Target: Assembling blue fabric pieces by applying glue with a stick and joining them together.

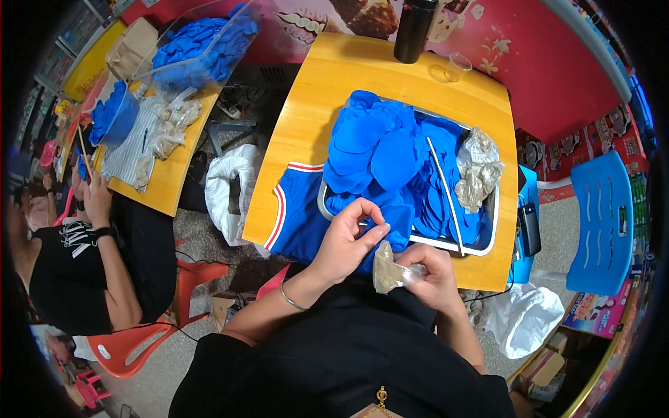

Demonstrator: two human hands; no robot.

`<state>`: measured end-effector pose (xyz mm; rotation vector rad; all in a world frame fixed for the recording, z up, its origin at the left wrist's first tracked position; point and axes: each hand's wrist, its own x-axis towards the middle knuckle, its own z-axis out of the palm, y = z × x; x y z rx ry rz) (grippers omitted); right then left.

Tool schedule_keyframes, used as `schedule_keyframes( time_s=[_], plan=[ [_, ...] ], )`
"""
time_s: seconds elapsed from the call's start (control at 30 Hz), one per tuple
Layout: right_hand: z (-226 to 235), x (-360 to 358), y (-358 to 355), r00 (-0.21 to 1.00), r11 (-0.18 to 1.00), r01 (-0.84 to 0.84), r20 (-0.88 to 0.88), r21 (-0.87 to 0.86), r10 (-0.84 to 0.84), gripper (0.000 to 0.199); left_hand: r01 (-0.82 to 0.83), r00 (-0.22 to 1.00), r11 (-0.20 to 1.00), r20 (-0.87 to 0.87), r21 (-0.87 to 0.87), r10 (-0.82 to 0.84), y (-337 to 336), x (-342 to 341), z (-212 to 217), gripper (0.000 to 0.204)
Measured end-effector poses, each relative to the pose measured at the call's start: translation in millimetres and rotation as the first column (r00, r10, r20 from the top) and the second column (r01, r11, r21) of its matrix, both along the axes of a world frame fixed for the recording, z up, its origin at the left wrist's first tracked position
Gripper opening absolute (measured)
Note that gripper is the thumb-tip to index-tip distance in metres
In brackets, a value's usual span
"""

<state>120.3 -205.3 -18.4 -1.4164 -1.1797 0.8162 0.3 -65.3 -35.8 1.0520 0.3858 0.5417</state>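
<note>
My left hand [350, 238] is closed in a pinch, thumb and forefinger meeting at the edge of a flat blue piece [398, 224] with a soft, thin look. Just right of it my right hand [430, 275] grips a small clear plastic bag [385, 268] filled with something greyish-brown, its loose end gathered in my fingers. The bag's top reaches close under the blue piece. Beyond my hands a metal tray [492, 240] holds a heap of similar rounded blue pieces [373, 146]. More filled plastic bags [476, 184] lie at its right side, and a thin white stick [446, 195] rests across it.
Blue cloth with red-white trim [296, 209] lies left of the tray on the yellow table [306, 90]. A black bottle [414, 31] and clear cup [458, 64] stand at the back. White sacks [233, 188] flank the table. At left, another person [77, 272] works at a second table.
</note>
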Motion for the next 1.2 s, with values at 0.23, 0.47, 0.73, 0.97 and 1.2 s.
schedule_keyframes(
  time_s=[0.23, 0.47, 0.73, 0.97, 1.2],
  plan=[
    [-2, -6, 2, 0.988, 0.986, 0.118, -0.084, -0.117, -0.129, 0.023, -0.039, 0.999, 0.998, 0.004, 0.057, 0.039, 2, -1, -1, 0.014],
    [-1, -8, 7, 0.984, 0.981, 0.131, -0.101, -0.140, -0.146, 0.037, -0.052, 0.998, 0.964, 0.031, 0.261, 0.046, 1, -3, 0, 0.015],
    [-16, -4, 5, 0.970, 0.972, 0.157, -0.157, -0.177, -0.185, 0.022, -0.109, 0.981, 0.789, -0.060, 0.605, 0.182, 2, -3, 4, 0.016],
    [-18, -5, 8, 0.947, 0.974, 0.165, -0.252, -0.158, -0.201, 0.016, -0.032, 0.981, 0.802, -0.136, 0.596, 0.140, -2, -8, 1, 0.005],
    [-21, -5, 8, 0.901, 0.968, 0.202, -0.359, -0.151, -0.244, 0.015, 0.119, 0.987, 0.990, -0.120, 0.073, -0.110, -2, -14, -7, 0.009]
  ],
)
